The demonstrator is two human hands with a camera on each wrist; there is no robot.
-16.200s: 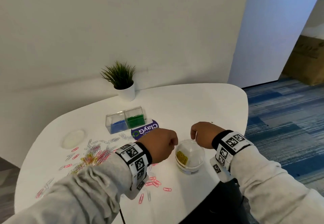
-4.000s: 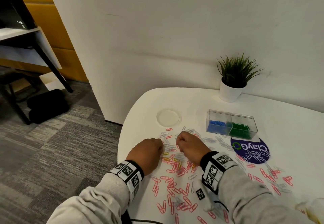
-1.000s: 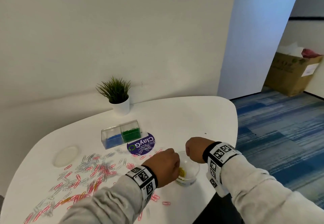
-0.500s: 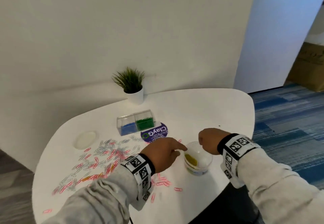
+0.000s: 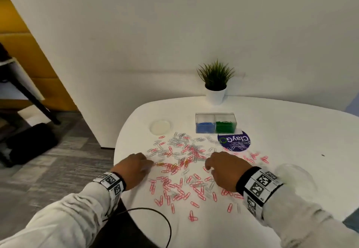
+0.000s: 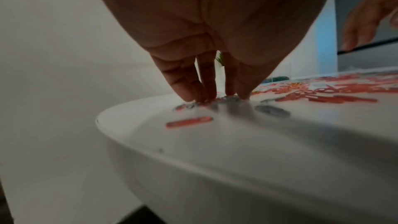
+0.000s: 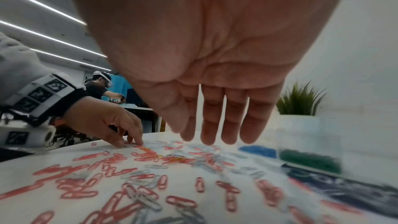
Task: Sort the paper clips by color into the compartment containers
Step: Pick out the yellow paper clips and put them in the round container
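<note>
Pink, silver and a few yellow paper clips point(image 5: 180, 166) lie scattered over the white table point(image 5: 281, 131). My left hand point(image 5: 148, 165) rests its straight fingertips point(image 6: 202, 96) on clips near the table's left edge, beside a yellow clip point(image 7: 148, 149). Open and holding nothing, my right hand point(image 5: 208, 165) hovers just above the pile with its fingers point(image 7: 230, 125) straight. A clear two-compartment box point(image 5: 215, 125) behind the pile holds blue clips on the left and green ones on the right. The clear round cup point(image 5: 293, 176) stands blurred at the right.
A round lid point(image 5: 160, 127) lies left of the box and a purple sticker point(image 5: 234, 141) lies in front of it. A potted plant point(image 5: 215, 84) stands by the wall. A black cable point(image 5: 155, 220) loops off the table's near edge.
Both hands have left the round cup and moved left to the clip pile. The view has swung left with them.
</note>
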